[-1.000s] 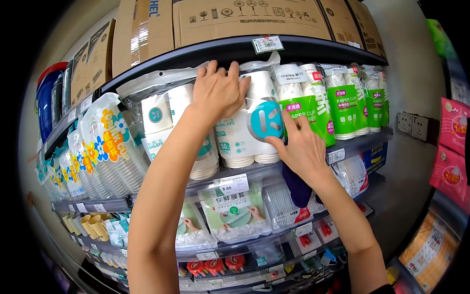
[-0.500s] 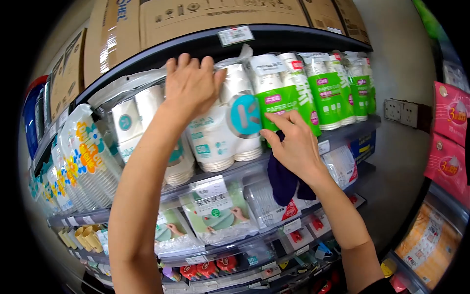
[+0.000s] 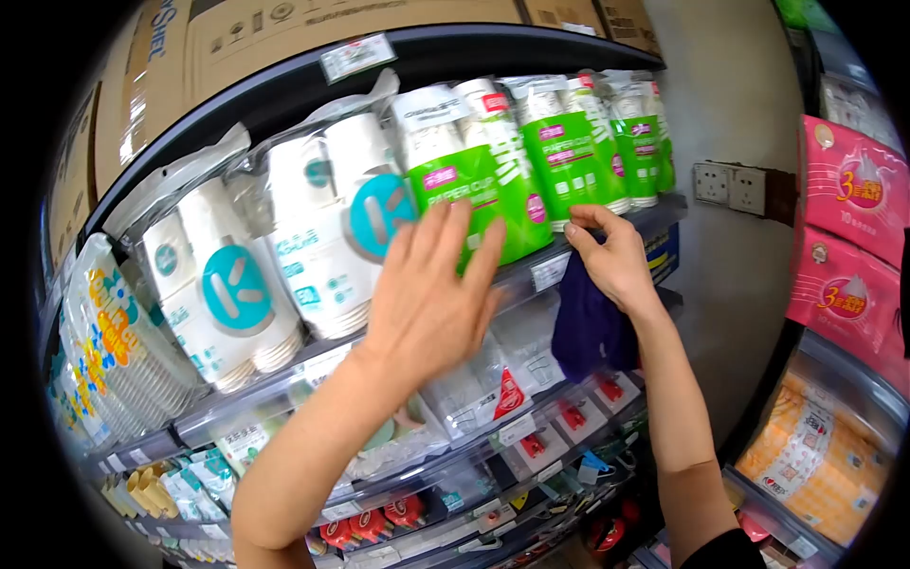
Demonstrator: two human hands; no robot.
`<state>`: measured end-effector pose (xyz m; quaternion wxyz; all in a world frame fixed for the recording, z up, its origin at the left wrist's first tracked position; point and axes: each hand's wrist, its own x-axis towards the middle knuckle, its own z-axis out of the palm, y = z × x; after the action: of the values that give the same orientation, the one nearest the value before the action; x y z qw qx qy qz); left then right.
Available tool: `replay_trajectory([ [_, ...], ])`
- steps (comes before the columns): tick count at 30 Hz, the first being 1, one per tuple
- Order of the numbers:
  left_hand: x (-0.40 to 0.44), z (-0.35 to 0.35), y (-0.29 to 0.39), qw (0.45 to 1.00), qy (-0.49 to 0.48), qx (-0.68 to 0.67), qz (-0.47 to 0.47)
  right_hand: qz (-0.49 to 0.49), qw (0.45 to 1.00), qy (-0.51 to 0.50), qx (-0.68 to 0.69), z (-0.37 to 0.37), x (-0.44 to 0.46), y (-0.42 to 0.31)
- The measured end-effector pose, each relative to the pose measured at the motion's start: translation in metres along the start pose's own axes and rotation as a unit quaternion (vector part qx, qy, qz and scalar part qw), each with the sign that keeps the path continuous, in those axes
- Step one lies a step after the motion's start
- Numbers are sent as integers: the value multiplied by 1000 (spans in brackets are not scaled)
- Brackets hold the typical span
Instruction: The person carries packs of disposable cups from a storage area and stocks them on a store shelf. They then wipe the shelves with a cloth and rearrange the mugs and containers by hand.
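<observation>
The left hand (image 3: 427, 303), blurred, has its fingers spread before a green cup pack (image 3: 483, 173); I cannot tell whether they touch it. The right hand (image 3: 611, 258) has its fingers curled on a dark cloth (image 3: 590, 327) that hangs below it. The green pack stands on a shelf (image 3: 227, 411), just right of the white packs (image 3: 237, 284). Beyond, boxes (image 3: 351, 21) lie above and sockets (image 3: 730, 187) are on the wall (image 3: 706, 104).
</observation>
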<state>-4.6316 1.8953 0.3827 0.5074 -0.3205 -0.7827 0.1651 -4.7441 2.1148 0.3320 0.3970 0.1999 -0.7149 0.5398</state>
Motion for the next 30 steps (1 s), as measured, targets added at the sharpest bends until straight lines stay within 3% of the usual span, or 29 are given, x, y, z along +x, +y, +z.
replay_trajectory([
  [6, 3, 30, 24, 996, -68, -55, 29, -53, 965, 181, -184, -25, 15, 48],
  [13, 23, 51, 45, 996, -30, -64, 57, 80, 960, 181, -199, -54, 30, 90],
  [16, 4, 49, 73, 990, -61, -106, 69, 116, 943, 206, -233, -72, 35, 118],
  [18, -25, 38, 105, 944, -234, -221, 70, 113, 934, 244, -236, -80, 31, 134],
  [20, -53, 18, 137, 842, -428, -313, 97, 101, 937, 255, -215, -81, 3, 114],
  [22, -80, 11, 154, 758, -496, -402, 132, 52, 931, 317, -174, -77, -33, 98],
  [23, -94, 12, 159, 752, -501, -408, 131, 59, 931, 312, -178, -75, -52, 104],
  [25, -114, 23, 163, 817, -330, -466, 80, 127, 939, 288, -137, -75, -88, 120],
  [27, -122, 35, 154, 820, -318, -475, 40, 156, 934, 275, -164, -70, -119, 145],
  [29, -124, 39, 141, 900, -238, -360, -58, 182, 929, 262, -188, -69, -138, 159],
  [30, -126, 44, 134, 897, -241, -364, -60, 203, 928, 253, -185, -69, -144, 163],
])
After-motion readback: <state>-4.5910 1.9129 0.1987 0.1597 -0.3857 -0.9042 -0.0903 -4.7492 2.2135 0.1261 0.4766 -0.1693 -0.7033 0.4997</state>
